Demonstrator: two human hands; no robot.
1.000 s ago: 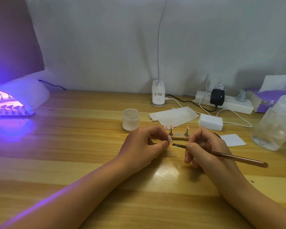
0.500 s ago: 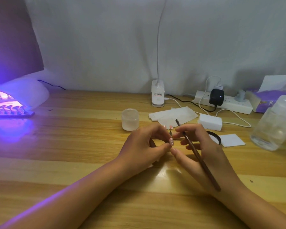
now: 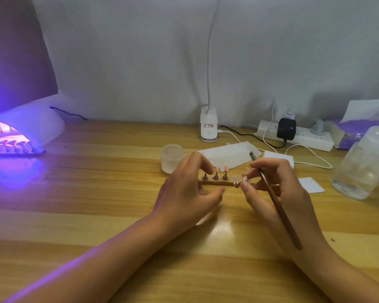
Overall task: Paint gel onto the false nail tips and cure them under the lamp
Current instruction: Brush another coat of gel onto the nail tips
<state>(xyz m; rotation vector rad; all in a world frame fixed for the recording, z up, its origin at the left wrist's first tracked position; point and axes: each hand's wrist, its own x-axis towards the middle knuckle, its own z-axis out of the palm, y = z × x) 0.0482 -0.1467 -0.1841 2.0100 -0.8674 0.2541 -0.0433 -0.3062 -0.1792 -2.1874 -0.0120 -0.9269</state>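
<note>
A wooden holder strip [image 3: 214,183] lies on the table with small metal stands on it, two bearing pink nail tips [image 3: 225,169]. My right hand [image 3: 278,193] pinches another stand with a nail tip [image 3: 243,179] between thumb and forefinger at the strip's right part. The same hand holds the brown brush [image 3: 278,206], its bristles pointing away from me. My left hand [image 3: 184,193] hovers loosely curled over the strip's left end, fingertips by the stands, holding nothing. The curing lamp [image 3: 24,125] glows violet at far left with a rack of tips [image 3: 15,148] under it.
A frosted jar [image 3: 172,158] stands behind my left hand. Tissue paper [image 3: 228,155], a white block [image 3: 279,157] and a white pad [image 3: 311,185] lie behind and right. A clear bottle [image 3: 363,165], a power strip [image 3: 302,138] with cables and a clip lamp base [image 3: 208,127] line the back.
The nail tip stand passed from my left fingers to my right thumb and forefinger and moved right onto the strip. My left hand let go. The brush swung to point away.
</note>
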